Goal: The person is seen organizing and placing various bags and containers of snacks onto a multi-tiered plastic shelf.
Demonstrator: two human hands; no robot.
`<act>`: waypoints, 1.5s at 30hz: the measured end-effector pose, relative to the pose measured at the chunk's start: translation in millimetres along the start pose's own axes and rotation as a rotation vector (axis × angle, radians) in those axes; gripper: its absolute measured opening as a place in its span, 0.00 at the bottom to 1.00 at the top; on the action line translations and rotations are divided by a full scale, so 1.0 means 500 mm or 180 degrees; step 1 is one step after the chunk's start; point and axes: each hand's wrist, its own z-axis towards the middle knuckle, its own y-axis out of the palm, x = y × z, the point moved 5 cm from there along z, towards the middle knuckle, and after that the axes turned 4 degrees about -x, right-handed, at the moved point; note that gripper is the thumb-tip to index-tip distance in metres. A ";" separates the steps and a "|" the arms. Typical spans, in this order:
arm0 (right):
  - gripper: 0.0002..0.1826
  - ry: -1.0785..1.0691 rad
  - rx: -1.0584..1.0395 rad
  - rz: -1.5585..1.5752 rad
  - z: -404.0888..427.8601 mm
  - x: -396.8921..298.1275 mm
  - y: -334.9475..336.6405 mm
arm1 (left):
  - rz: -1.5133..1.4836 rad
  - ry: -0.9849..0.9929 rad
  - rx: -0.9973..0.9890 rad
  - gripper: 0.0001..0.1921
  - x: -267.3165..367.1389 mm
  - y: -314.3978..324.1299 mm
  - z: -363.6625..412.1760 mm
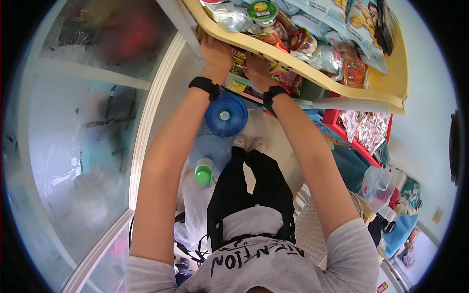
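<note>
A yellow plastic basket [351, 89] filled with packaged snacks and sealed cups stands at the top of the view. Both arms reach up to its near side, each with a black band at the wrist. My left hand [216, 53] is at the basket's left corner, its fingertips hidden by the rim. My right hand [258, 69] reaches under the rim among colourful snack packets [284, 77] on a lower level; its fingertips are partly hidden. Whether either hand grips anything cannot be seen. A yellow packet [236, 86] lies below, between the hands.
A blue water-cooler bottle [226, 115] and a paler one with a green cap [203, 174] stand on the floor near my feet. At right are a red box of foil-wrapped items [362, 128] and piled bags. A framed glass panel [91, 146] stands at left.
</note>
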 end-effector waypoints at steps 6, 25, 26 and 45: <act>0.25 0.0625 -0.0616 0.0980 0.007 0.003 0.034 | 0.1458 -0.0273 -0.1264 0.24 -0.030 0.082 0.001; 0.29 0.0991 0.0335 0.3265 -0.105 0.016 -0.023 | 0.0735 0.0769 -0.0452 0.20 0.013 0.165 -0.027; 0.27 0.1422 0.0447 0.3547 -0.109 0.018 0.002 | 0.0970 0.0706 -0.0376 0.20 0.008 0.168 -0.030; 0.16 0.0052 0.0582 0.0635 -0.018 0.149 0.144 | -0.0149 0.1117 -0.0316 0.25 0.117 0.188 -0.065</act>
